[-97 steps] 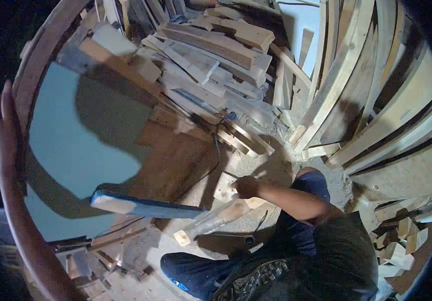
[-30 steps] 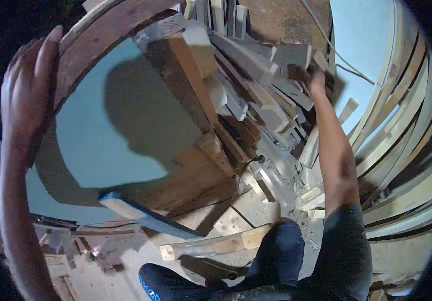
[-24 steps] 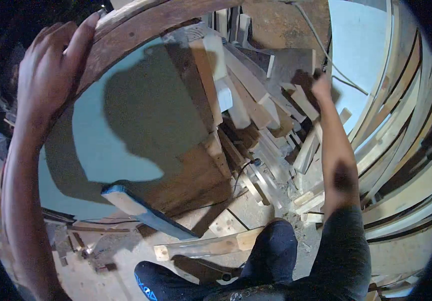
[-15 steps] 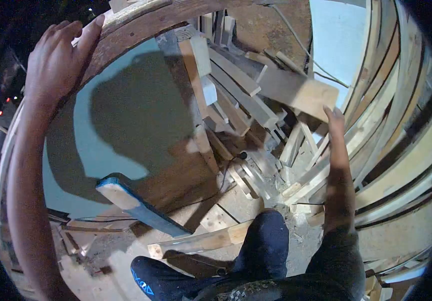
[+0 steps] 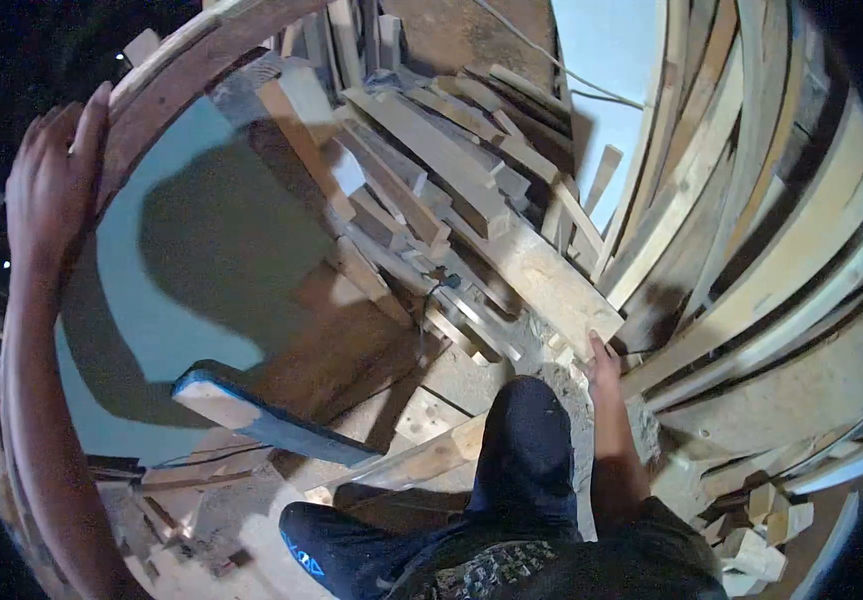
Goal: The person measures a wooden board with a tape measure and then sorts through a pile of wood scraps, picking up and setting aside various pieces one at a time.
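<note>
Up at the left, my left hand [image 5: 49, 185] is closed over a long wooden beam [image 5: 186, 80], which borders a pale blue-green panel [image 5: 206, 335]. My right hand [image 5: 603, 368] grips the near end of a wooden board [image 5: 549, 278], right of my knee. The far end of this board lies among a heap of wooden offcuts [image 5: 421, 140], where other pieces overlap it. A dark cable with a small black piece [image 5: 448, 282] runs close to the heap.
Long planks [image 5: 721, 190] stack up along the right side. A blue-edged plank [image 5: 271, 420] slants up at the lower left, near a timber length [image 5: 401, 465] beside my legs. Small wood blocks [image 5: 766, 520] lie at lower right. A white panel [image 5: 606, 70] stands behind.
My right hand has moved down and toward me, with a board's end now nearer my knee. The view has shifted right; my left hand stays on the beam.
</note>
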A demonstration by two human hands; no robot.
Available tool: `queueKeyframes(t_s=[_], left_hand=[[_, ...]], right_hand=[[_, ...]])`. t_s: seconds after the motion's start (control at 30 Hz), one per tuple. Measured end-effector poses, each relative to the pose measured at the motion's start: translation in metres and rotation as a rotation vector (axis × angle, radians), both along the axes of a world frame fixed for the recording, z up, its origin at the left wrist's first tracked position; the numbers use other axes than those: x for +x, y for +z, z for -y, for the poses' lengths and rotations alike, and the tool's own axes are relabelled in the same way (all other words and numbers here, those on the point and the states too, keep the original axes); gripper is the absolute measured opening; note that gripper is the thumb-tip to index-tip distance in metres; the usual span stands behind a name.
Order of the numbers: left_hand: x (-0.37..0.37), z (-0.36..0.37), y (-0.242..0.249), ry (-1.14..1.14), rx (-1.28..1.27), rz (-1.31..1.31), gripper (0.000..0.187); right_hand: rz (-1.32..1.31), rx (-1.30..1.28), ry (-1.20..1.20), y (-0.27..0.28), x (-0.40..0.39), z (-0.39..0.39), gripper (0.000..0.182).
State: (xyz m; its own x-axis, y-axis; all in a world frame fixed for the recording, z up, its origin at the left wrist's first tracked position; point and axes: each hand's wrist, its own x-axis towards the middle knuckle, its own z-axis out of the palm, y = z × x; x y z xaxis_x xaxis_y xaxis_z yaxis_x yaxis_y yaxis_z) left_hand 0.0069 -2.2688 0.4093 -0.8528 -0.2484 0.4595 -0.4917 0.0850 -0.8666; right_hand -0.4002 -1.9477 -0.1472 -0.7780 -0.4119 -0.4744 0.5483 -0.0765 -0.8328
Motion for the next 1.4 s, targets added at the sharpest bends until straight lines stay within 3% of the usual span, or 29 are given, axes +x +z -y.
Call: queueKeyframes(t_s=[0.07, 0.13, 0.2, 0.23, 0.33, 0.4, 0.47, 0.5, 0.57, 0.6, 0.7, 0.73, 0.8, 0.87, 0.93, 1.0, 1.07, 1.17, 1.27, 1.33, 1.4], left_hand=[[-0.003, -0.009, 0.0, 0.027, 0.033, 0.016, 0.043], [-0.004, -0.009, 0.001, 0.067, 0.016, 0.03, 0.046], [0.001, -0.001, 0.001, 0.041, 0.0, 0.032, 0.046], [0.002, -0.001, 0.002, 0.019, 0.005, 0.058, 0.047], [0.004, 0.003, 0.004, 0.004, -0.019, 0.085, 0.048], [0.003, 0.004, 0.002, 0.014, -0.047, 0.082, 0.048], [-0.002, 0.001, 0.0, 0.059, 0.108, -0.056, 0.044], [-0.003, -0.002, 0.0, 0.069, 0.103, -0.062, 0.044], [-0.008, -0.011, -0.002, 0.014, 0.036, -0.042, 0.037], [-0.011, -0.009, -0.002, 0.013, 0.137, -0.185, 0.032], [-0.012, -0.018, -0.008, -0.018, 0.163, -0.228, 0.032], [-0.007, -0.016, -0.007, -0.008, 0.085, -0.155, 0.032], [-0.003, -0.013, -0.009, 0.003, 0.028, -0.086, 0.037], [-0.007, -0.013, -0.009, -0.053, 0.152, -0.244, 0.031], [-0.02, -0.035, -0.009, -0.036, 0.224, -0.333, 0.031], [-0.038, -0.075, -0.01, -0.135, 0.268, -0.615, 0.05], [-0.032, -0.066, -0.007, -0.152, 0.304, -0.615, 0.05], [-0.032, -0.063, -0.003, -0.133, 0.348, -0.619, 0.049], [-0.03, -0.065, -0.003, -0.126, 0.352, -0.619, 0.049], [-0.028, -0.065, -0.004, -0.154, 0.344, -0.618, 0.049], [-0.028, -0.063, -0.005, -0.113, 0.336, -0.631, 0.05]], right_hand=[[0.067, 0.127, 0.246, -0.009, -0.021, -0.01, 0.067], [0.013, 0.17, 0.265, 0.002, -0.028, -0.013, 0.067], [-0.768, 1.009, 0.439, 0.021, -0.036, -0.013, 0.065], [-1.11, 0.912, 0.236, 0.026, -0.031, -0.009, 0.061], [-1.266, 0.835, 0.335, 0.103, 0.006, 0.039, 0.068], [-1.709, 0.833, 0.403, 0.09, 0.026, 0.075, 0.077], [-1.845, 0.864, 0.51, 0.077, 0.032, 0.112, 0.065], [-1.857, 0.853, 0.509, 0.06, 0.027, 0.13, 0.065], [-1.806, 1.181, 0.665, 0.026, 0.02, 0.165, 0.051], [-1.822, 1.161, 0.662, 0.025, 0.019, 0.175, 0.051], [-1.955, 1.163, 0.661, 0.029, 0.009, 0.177, 0.043], [-1.982, 1.153, 0.656, 0.041, -0.005, 0.187, 0.043], [-1.676, 0.943, 1.02, 0.098, -0.028, 0.189, 0.034], [-1.42, 0.932, 1.237, 0.188, -0.06, 0.196, 0.033], [-1.403, 0.838, 1.382, 0.216, -0.131, 0.195, 0.044], [-1.377, 0.81, 1.34, 0.31, -0.112, 0.136, 0.055], [-1.22, 1.144, 1.301, 0.356, -0.11, 0.09, 0.056], [-1.241, 1.149, 1.295, 0.335, -0.155, 0.032, 0.052], [-1.25, 0.974, 1.198, 0.307, -0.156, -0.003, 0.053], [-1.665, 1.279, 0.744, 0.299, -0.128, -0.012, 0.051], [-1.738, 1.293, 0.654, 0.3, -0.107, -0.024, 0.051]])
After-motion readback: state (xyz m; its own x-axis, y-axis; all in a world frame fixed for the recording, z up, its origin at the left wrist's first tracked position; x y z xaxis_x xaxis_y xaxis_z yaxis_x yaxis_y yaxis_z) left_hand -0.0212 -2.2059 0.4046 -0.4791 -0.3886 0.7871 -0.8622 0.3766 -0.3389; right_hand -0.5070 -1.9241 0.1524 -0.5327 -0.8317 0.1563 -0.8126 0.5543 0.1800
